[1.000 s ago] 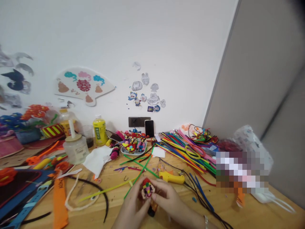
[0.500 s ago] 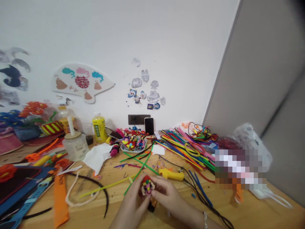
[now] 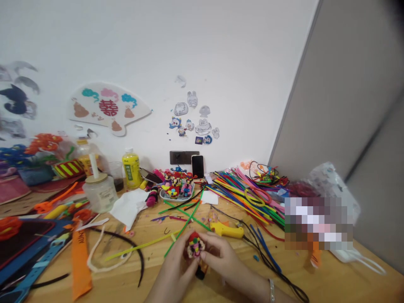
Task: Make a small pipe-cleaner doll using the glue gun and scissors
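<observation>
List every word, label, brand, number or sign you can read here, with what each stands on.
"囍", in red, on the white fan-shaped board.
Unreadable, too small or blurred: the characters on the yellow bottle with a green label.
Unreadable, too small: the print on the translucent jar with a tan lid.
Unreadable, blurred: dark sideways letters on the flat orange strip.

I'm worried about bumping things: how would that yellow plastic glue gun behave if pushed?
The yellow plastic glue gun is probably stiff, judging by its smooth handle. Lying low on the light wooden table, it seems unlikely to tip. A push might make it swing, since a black cord trails from its handle end.
</observation>
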`<state>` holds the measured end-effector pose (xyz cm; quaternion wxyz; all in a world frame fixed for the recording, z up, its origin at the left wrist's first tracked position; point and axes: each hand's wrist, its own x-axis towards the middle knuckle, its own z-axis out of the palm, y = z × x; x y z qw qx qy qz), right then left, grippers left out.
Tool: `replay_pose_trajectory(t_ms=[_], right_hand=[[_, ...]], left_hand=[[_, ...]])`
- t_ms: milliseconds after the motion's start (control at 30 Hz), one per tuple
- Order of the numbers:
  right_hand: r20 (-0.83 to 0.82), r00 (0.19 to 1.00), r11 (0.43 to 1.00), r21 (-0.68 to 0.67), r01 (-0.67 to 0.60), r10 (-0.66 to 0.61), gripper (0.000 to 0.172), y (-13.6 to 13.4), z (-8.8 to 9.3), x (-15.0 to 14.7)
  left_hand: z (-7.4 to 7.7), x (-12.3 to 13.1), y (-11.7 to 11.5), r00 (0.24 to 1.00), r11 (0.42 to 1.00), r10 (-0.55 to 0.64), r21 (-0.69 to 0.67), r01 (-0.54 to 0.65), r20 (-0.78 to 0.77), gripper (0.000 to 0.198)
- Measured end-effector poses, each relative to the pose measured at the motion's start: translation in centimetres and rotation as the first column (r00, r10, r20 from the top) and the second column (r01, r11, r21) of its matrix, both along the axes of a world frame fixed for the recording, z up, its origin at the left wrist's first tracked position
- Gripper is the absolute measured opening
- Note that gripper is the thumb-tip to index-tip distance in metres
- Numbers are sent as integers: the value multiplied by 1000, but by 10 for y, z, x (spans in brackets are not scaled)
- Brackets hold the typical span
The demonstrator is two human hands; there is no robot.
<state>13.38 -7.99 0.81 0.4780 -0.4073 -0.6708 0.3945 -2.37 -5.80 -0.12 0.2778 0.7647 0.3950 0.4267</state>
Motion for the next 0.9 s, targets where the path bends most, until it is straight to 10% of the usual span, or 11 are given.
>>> replay_pose_trajectory(t_ms=[900], right_hand=[[-23, 1000, 1000, 5, -13, 14, 36, 3, -5, -3]], left_hand=[[0, -2, 1, 1000, 1000, -12, 0, 12, 26, 37]])
